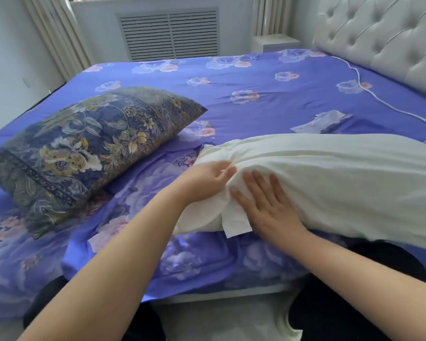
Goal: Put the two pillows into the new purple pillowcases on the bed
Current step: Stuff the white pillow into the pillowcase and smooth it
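Both forearms reach in from the near bed edge. Right hand [263, 205] lies flat on the near end of the white pillow [330, 173], fingers [253, 183] straight and slightly spread, pressing the fabric down, likely to pin the pillow so it doesn't slide. Left hand [207, 180] is at the same end, just left of the right fingers, its fingertips curled into a bunched fold of the white fabric, pinching it; probably gathering the corner to narrow it for feeding into a case. White flap [235, 223] hangs off that end, under the right fingertips' near side. Pillow body runs away to the right of both hands, resting on the bed [256, 77]. Purple pillowcase [158, 242], floral, lies spread flat directly under and near-left of the hands; can't tell where its opening is. Second pillow [89, 146], in a dark floral cover, sits well left of the left fingers, untouched. Judgement: first pillow not yet in a purple case; second not started.
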